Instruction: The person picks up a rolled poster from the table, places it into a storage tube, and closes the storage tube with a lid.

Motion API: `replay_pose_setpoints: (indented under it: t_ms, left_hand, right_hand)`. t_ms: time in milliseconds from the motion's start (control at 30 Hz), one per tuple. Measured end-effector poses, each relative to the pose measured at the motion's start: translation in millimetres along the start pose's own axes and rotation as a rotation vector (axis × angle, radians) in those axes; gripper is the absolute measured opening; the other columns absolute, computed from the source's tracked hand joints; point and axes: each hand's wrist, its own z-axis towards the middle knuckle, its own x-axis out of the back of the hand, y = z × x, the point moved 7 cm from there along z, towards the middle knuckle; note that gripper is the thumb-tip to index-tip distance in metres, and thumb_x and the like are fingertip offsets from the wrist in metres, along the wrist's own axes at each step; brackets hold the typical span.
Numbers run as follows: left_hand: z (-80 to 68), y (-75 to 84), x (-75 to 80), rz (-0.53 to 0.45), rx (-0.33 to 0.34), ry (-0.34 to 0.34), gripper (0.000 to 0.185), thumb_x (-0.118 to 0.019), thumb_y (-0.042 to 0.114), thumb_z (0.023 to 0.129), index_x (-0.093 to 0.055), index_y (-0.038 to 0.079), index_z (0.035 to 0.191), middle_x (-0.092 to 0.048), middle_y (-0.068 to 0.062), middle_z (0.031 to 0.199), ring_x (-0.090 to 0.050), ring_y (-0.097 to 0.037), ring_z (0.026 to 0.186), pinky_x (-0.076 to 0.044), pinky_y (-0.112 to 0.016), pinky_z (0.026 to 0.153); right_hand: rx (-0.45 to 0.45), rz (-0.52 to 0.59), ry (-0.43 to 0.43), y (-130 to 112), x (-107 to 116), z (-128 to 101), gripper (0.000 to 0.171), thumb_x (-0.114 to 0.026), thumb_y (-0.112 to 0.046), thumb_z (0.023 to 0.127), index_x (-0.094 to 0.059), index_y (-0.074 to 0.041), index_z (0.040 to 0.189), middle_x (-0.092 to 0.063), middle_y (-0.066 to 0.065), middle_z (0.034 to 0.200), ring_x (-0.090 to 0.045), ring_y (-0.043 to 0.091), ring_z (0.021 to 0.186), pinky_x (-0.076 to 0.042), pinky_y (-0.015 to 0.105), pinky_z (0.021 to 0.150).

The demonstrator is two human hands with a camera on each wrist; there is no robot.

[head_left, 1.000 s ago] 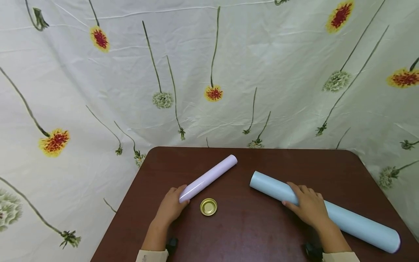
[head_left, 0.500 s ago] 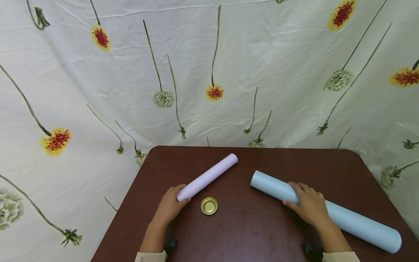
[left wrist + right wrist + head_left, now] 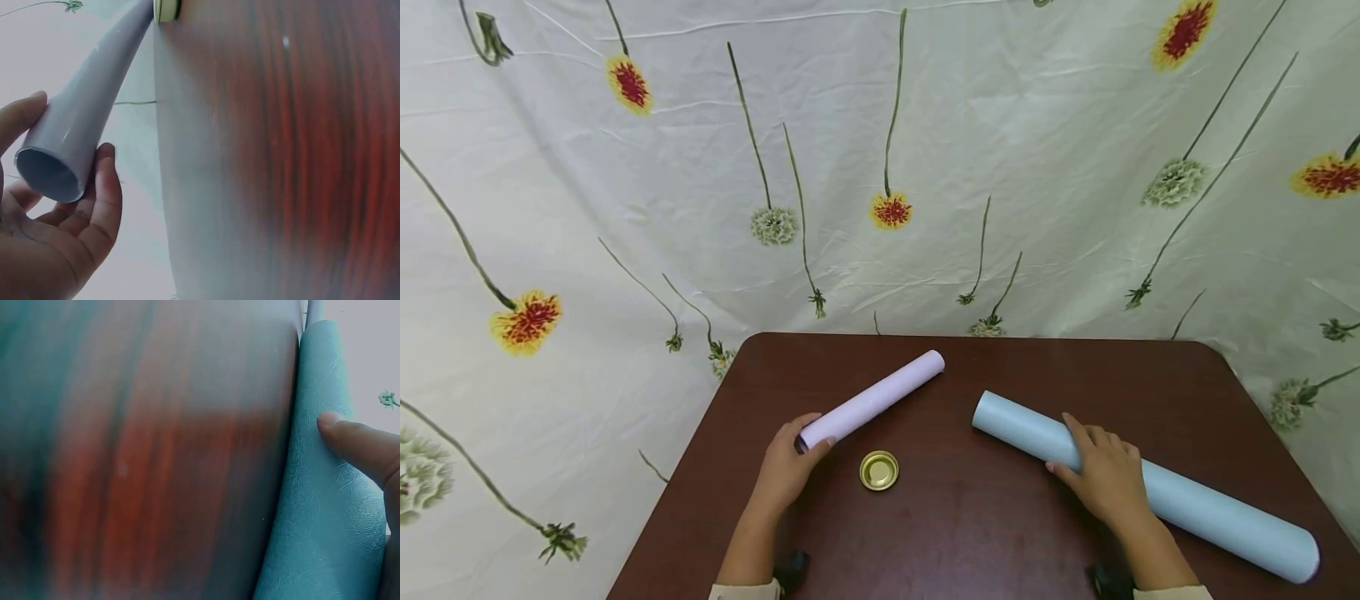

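Lilac paper roll (image 3: 871,401): lying slantwise on the table, near end open, lifted | pale blue textured roll (image 3: 1150,490): longer, flat, angled right, well apart.

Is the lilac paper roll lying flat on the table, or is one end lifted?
One end is lifted. The left hand holds the near end of the lilac roll off the table; the left wrist view shows its open end between thumb and fingers.

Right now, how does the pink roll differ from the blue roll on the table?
The pink roll is pale pink, short and thin; the blue roll is light blue, longer and thicker. The left hand holds the pink roll at its near end, which looks raised off the table; the right hand rests on top of the blue roll, partway along it. Both are rolled sheets with open ends.
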Motion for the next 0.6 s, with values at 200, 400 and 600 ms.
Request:
replay_pose_setpoints:
  t_ms: [200,400,600]
  left_hand:
    - [-1.9,-5.5,-0.1,-0.141,0.101,0.010,0.050,-0.071,0.037,0.095,-0.057,0.019,0.140,-0.057,-0.016,0.139,-0.058,-0.028,0.112,-0.048,-0.032,0.085]
    - [-1.4,-9.1,-2.7,-0.290,0.155,0.035,0.047,-0.068,0.037,0.097,-0.057,0.017,0.138,-0.057,-0.020,0.135,-0.064,-0.027,0.106,-0.056,-0.034,0.085]
    - [-1.8,-8.9,-3.1,-0.403,0.190,0.074,0.048,-0.064,0.033,0.100,-0.053,0.011,0.141,-0.054,-0.020,0.137,-0.061,-0.029,0.109,-0.058,-0.028,0.083]
  right_hand:
    - [-0.025,0.023,-0.016,0.1,0.9,0.6,0.081,-0.082,-0.042,0.082,-0.049,-0.005,0.146,-0.061,0.027,0.130,-0.055,0.048,0.117,-0.038,0.066,0.092]
    - [-0.018,0.044,-0.013,0.7,1.1,1.0,0.079,-0.082,-0.041,0.082,-0.049,-0.006,0.144,-0.060,0.027,0.130,-0.054,0.049,0.118,-0.037,0.066,0.094]
    - [-0.004,0.048,0.008,-0.7,2.8,0.2,0.078,-0.083,-0.040,0.080,-0.051,-0.007,0.143,-0.061,0.026,0.130,-0.055,0.048,0.118,-0.037,0.064,0.093]
